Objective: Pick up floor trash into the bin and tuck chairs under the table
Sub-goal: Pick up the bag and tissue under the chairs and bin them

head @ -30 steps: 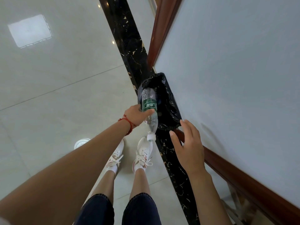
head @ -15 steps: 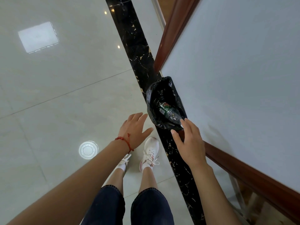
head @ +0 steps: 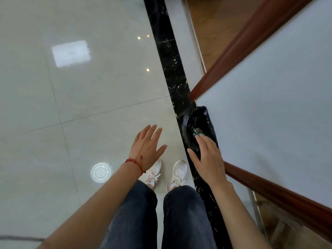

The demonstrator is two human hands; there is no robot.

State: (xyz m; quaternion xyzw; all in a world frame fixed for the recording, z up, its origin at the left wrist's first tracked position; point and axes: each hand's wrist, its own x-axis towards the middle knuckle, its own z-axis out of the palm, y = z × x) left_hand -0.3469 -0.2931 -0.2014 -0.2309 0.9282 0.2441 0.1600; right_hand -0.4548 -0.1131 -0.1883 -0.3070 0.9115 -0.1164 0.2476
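Looking down from the head camera, I have both hands out in front of me and neither holds anything: the left hand (head: 146, 147), with a red bracelet at the wrist, is flat with its fingers spread wide above the floor (head: 80, 105), and the right hand (head: 208, 159) is just as open, palm down, its fingers reaching over the near rim of the bin (head: 199, 128). The bin is lined with a black bag and stands on the dark marble strip (head: 172, 72), tight against the table (head: 269, 105) edge. Inside it I can make out a bottle (head: 196, 131) by its green label, mostly hidden by my right fingertips. One piece of trash lies on the pale tiles, a round clear plastic lid (head: 101, 171) just left of my shoes (head: 165, 172), well apart from the bin. I judge that lid to be next. The risks I see: it lies flat on glossy tile, so my fingers may slide it along instead of getting under its rim; being nearly see-through, it is easy to overlook or step on as I turn; and my right hand, so close to the loose bag, could snag it and tip the narrow bin. No chairs show here.
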